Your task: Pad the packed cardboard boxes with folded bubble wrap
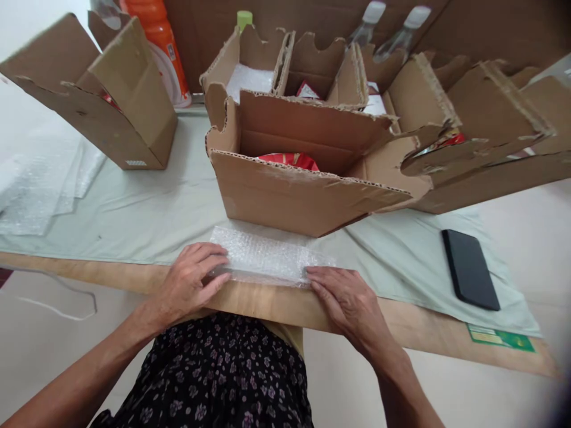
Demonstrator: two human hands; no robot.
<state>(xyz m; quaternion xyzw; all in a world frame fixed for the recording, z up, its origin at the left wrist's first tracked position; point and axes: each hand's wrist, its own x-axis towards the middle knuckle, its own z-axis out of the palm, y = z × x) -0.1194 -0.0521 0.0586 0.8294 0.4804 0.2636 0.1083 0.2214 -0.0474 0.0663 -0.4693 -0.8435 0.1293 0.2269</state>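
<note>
A folded strip of clear bubble wrap (263, 257) lies flat along the front edge of the table, in front of the cardboard boxes. My left hand (194, 276) grips its left end, fingertips on top and the thumb near the front fold. At the right end, my right hand (341, 291) holds the wrap with the fingers close together and the thumb tucked under them; the exact pinch is partly hidden. Just behind the strip stands an open cardboard box (303, 202) with a red packet (292, 160) inside.
More open cardboard bins (414, 101) stand behind and to the right. A separate box (143, 119) sits at the left beside an orange bottle (165, 53). Loose bubble wrap sheets (40, 178) lie far left. A black phone (470, 267) rests on the cloth (134, 208) at right.
</note>
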